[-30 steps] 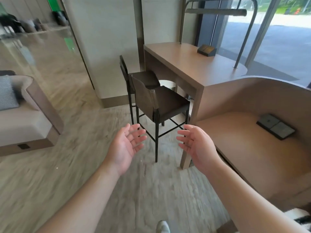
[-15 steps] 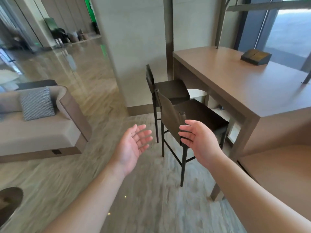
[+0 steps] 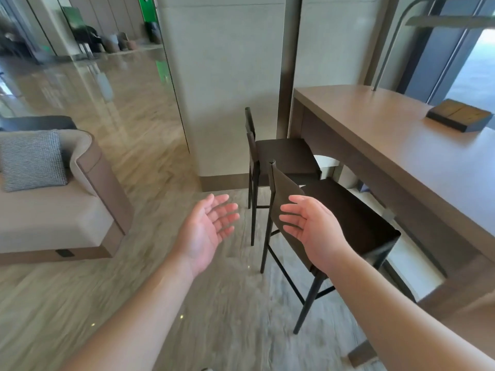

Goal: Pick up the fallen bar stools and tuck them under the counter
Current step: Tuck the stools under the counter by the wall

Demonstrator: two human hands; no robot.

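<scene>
Standing upright beside the long brown wooden worktop (image 3: pixel 380 145), two dark bar stools with thin metal legs, the near stool (image 3: pixel 345 220) and the far stool (image 3: pixel 284 156), have their seats partly under its edge. Left hand (image 3: pixel 206 231) and right hand (image 3: pixel 310 228) hover spread, palms facing, holding nothing; the right hand hides part of the near stool's backrest. The floor is blurred.

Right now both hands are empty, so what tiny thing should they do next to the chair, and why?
Probably bring both open hands, the left hand and the right hand, onto the backrest of the near stool and push it toward the counter. It stands upright, but its seat still sticks out past the counter edge, as does the far stool.
</scene>
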